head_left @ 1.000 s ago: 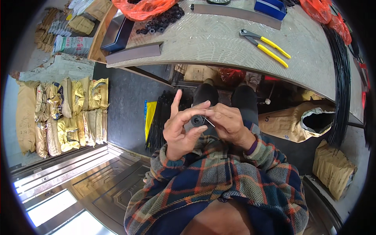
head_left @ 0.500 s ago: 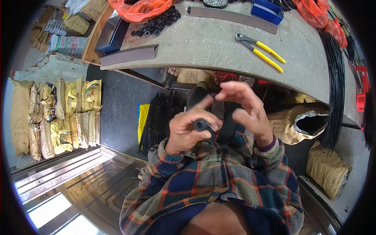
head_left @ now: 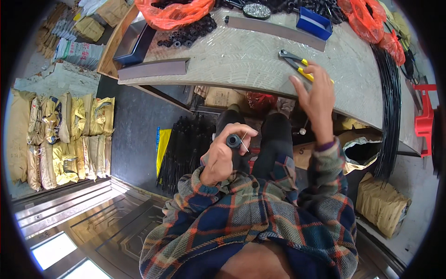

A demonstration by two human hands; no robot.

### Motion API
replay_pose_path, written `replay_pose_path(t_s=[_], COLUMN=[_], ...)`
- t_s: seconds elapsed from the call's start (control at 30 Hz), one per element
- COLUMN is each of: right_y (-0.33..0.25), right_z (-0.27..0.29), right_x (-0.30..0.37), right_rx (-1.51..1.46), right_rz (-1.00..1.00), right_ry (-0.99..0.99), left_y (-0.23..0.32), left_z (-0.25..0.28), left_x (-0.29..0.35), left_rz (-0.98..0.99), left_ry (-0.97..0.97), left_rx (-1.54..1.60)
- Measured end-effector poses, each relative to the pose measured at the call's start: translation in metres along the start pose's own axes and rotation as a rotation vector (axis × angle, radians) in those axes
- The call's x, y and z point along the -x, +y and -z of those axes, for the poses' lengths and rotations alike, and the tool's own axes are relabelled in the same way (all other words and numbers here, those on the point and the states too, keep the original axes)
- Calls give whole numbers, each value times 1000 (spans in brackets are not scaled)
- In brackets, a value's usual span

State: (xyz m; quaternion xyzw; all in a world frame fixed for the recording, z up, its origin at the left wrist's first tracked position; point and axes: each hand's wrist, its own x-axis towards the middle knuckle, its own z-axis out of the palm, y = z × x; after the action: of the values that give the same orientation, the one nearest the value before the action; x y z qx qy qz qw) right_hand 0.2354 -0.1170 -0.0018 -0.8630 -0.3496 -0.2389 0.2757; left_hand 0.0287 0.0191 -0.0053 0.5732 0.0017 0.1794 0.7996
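Above the lap (head_left: pixel 254 158), the hollow black tube (head_left: pixel 233 141) is showing its open end, the left hand (head_left: pixel 221 156) clamping round it; the outstretched right hand (head_left: pixel 318 95) is hovering (thumb and fingers apart) over yellow-handled pliers (head_left: pixel 291 56) on the workbench (head_left: pixel 241 60).

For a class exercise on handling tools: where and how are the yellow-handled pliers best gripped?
Probably around both yellow handles, coming from the near right side. The pliers lie flat, their dark head pointing away and left, so the handles run toward the person's right hand, whose fingers partly hide them.
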Motion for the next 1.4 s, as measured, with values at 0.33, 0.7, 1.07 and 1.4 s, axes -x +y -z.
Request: replay_pose_path(t_s=[0.33, 0.7, 1.07, 1.4], right_y=[63, -47, -69, -70], right_z=[-12, 71, 72, 107], right_x=[-28, 15, 18, 7], right_rx=[272, -256, 576, 2], right_rz=[295, 287, 849, 714], right_ry=[-193, -379, 81, -741], left_y=[6, -4, 0, 16], left_z=[6, 12, 4, 6], left_x=[-6, -4, 1, 3], left_rz=[-24, -31, 30, -72], left_ry=[-30, 54, 153, -20], left_rx=[-73, -113, -211, -379])
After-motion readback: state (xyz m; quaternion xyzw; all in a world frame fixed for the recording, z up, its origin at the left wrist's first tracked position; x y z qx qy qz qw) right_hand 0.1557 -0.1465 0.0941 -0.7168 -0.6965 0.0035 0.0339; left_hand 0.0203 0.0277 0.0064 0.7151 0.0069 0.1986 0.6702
